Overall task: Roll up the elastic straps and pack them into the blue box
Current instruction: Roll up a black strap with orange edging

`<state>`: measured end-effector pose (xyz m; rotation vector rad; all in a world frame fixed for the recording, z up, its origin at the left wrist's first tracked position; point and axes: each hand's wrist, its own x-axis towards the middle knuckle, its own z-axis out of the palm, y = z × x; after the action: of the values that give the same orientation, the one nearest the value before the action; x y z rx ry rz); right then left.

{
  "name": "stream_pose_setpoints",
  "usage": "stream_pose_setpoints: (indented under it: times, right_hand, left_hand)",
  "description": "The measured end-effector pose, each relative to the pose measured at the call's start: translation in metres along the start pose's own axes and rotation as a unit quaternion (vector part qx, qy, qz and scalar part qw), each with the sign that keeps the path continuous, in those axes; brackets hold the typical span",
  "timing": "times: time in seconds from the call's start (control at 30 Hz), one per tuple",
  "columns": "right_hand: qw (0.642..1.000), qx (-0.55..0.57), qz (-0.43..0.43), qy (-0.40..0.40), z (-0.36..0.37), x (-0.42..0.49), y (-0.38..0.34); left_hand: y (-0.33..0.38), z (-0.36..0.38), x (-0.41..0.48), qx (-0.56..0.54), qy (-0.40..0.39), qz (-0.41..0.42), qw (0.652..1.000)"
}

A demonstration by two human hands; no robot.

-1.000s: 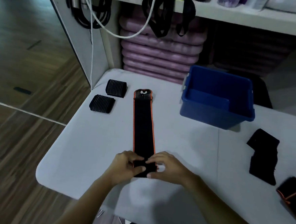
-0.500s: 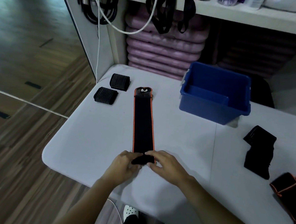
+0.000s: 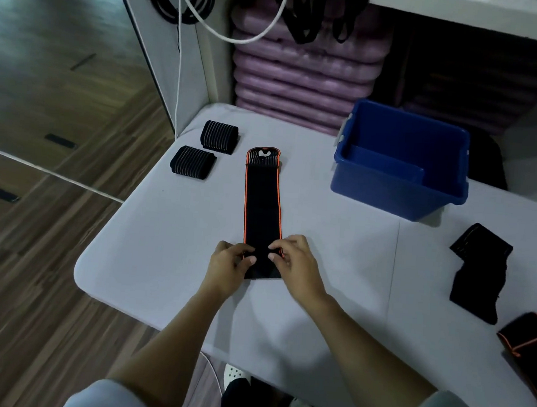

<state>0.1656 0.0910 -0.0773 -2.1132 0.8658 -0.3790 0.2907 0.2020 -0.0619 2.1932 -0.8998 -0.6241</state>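
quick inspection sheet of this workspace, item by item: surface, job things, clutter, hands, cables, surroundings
surface: grey table, with a seam across its right part.
job's things: orange-edged strap lies flat, its near end in the hands; rolled strap and second rolled strap sit far left; blue box is far right, no strap seen inside; loose black strap and orange-trimmed strap lie at the right edge.
clutter: nothing seen.
grippers: left hand and right hand both pinch the strap's near end.
cables: black cables and white cord hang behind the table.
surroundings: stacked purple mats, wooden floor.
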Motion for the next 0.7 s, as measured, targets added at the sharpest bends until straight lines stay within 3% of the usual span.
stream_pose_setpoints:
  times: [0.2, 0.4, 0.53, 0.7]
  right_hand:
    - [0.997, 0.021, -0.073, 0.016, -0.003, -0.004, 0.008]
    - [0.994, -0.014, -0.077, -0.074, -0.017, -0.006, 0.023]
    - [0.992, -0.033, -0.096, -0.072, -0.018, -0.002, 0.023]
    - [0.992, 0.016, -0.059, -0.109, -0.021, 0.006, 0.017]
  left_hand:
    - [0.0, 0.003, 0.001, -0.002, 0.064, 0.068, 0.996]
    - [-0.018, -0.003, -0.003, 0.056, 0.0, 0.167, 0.984]
    - [-0.028, -0.007, -0.001, 0.133, -0.031, 0.213, 0.968]
    - [-0.022, -0.012, 0.008, 0.126, -0.029, 0.191, 0.973]
